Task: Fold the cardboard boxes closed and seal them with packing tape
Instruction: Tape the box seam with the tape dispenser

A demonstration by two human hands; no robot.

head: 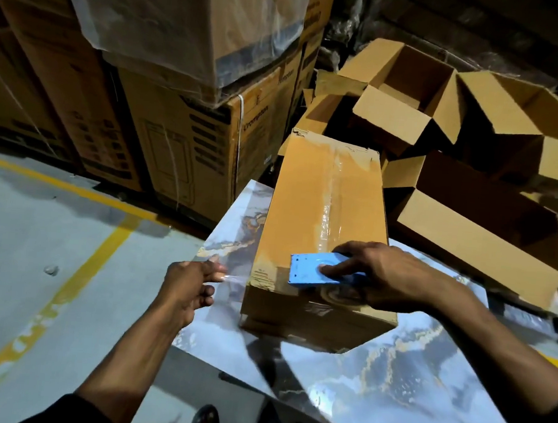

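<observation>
A closed cardboard box (303, 220) lies lengthwise on a marble-patterned table (391, 380). A strip of clear tape (330, 198) runs along its top seam. My right hand (382, 276) grips a blue tape dispenser (313, 270) at the box's near end, index finger laid on top of it. My left hand (192, 281), just left of the box's near corner, pinches the loose end of clear tape (232, 278) stretched out from the dispenser.
Several open empty cardboard boxes (471, 213) are piled behind and to the right of the table. Tall printed cartons (189, 151), some wrapped in plastic film, stand at the back left. Grey floor with yellow lines (75, 278) lies to the left.
</observation>
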